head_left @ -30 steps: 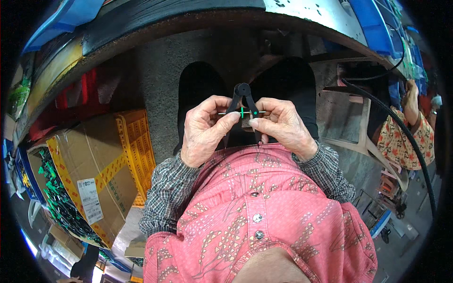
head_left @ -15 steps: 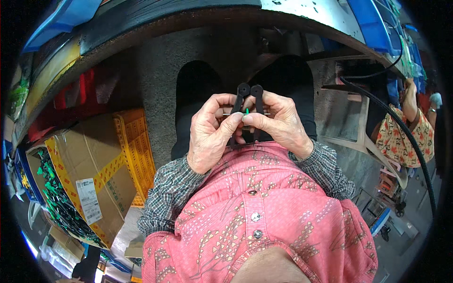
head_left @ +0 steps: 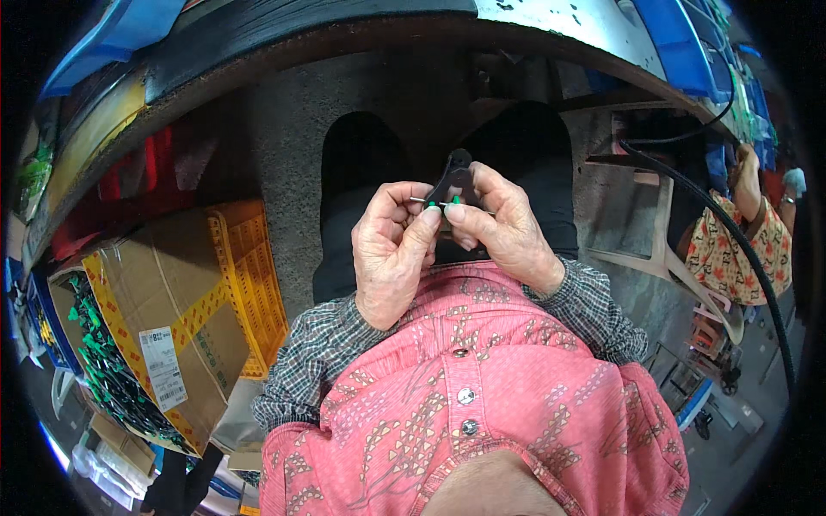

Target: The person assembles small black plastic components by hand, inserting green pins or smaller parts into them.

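Note:
Above my lap, my left hand (head_left: pixel 391 254) pinches a slim black plastic arm (head_left: pixel 440 187) between thumb and fingers. My right hand (head_left: pixel 508 230) grips a second black plastic arm (head_left: pixel 465 179) in the same way. Their round ends overlap at the top, and a small green tab (head_left: pixel 432 205) shows near my left thumb, another green tab (head_left: pixel 457 200) near my right one. A thin metal pin (head_left: pixel 418 199) runs crosswise through the pieces, its ends sticking out on both sides. The lower parts of the arms are hidden by my fingers.
A workbench edge (head_left: pixel 344 41) curves across the front, with blue bins at both ends. To my left stand a cardboard box (head_left: pixel 202 335) of green-and-black parts and a yellow crate (head_left: pixel 245 258). A black cable (head_left: pixel 731 219) hangs at right, near a plastic stool (head_left: pixel 658 232) and another person's arm (head_left: pixel 747 185).
The two black arms, side by side before, have come together so that their round ends overlap. A second green tab now shows. Both hands shifted slightly.

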Available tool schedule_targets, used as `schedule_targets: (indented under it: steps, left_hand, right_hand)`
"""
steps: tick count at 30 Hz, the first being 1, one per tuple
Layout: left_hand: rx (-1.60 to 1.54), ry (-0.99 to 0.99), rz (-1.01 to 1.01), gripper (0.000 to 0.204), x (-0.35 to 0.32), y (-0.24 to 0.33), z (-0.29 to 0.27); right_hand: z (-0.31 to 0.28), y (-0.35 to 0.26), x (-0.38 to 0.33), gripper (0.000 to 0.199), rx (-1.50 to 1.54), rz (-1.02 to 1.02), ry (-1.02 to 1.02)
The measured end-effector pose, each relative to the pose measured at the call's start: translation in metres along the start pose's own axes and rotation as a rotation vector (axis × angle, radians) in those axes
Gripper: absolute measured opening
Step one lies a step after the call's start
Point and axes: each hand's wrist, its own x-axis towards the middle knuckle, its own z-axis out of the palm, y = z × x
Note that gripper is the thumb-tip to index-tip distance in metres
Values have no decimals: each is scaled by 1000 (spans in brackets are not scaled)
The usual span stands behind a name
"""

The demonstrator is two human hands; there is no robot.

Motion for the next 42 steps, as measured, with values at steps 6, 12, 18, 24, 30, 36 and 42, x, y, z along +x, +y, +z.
schedule_targets:
  steps: [6, 12, 18, 24, 30, 36, 42]
  left_hand:
    - [37, 4, 25, 17, 2, 1, 2]
    - [69, 24, 15, 17, 2, 4, 4]
    - [24, 6, 32, 16, 2, 0, 5]
    - [65, 21, 50, 17, 4, 3, 7]
    - [30, 19, 48, 17, 5, 3, 10]
    - [31, 6, 57, 18, 6, 1, 9]
    - [34, -3, 53, 19, 6, 3, 11]
  right_hand:
    - [1, -2, 1, 22, -20, 22, 57]
    - [4, -6, 2, 25, -308, -165, 97]
    - [3, -2, 2, 22, -144, -72, 162]
    - [4, -8, 3, 20, -293, -235, 176]
    - [-3, -6, 2, 20, -258, -125, 159]
    - [-2, -9, 2, 16, -342, -225, 187]
    - [1, -13, 2, 16, -301, -237, 205]
